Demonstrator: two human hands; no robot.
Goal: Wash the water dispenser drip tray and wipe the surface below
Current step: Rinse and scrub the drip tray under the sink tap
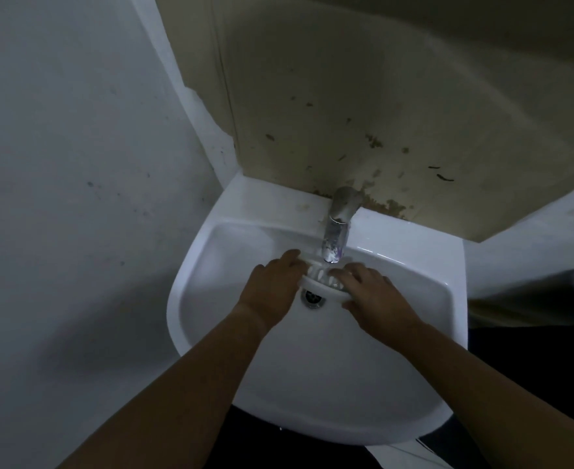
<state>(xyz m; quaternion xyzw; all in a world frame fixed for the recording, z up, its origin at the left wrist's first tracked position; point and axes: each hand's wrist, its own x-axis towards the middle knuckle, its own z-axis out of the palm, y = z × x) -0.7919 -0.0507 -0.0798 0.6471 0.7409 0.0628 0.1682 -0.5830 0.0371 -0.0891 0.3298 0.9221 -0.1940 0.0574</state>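
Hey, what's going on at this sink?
A person is holding a white drip tray under the faucet in a white sink, just above the drain. The left hand grips the tray's left end and the right hand grips its right end. In this dim light it is hard to tell whether water is running.

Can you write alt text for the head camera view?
A left hand and right hand hold a white drip tray under a metal tap, over the drain of a white sink. A stained beige panel stands behind.
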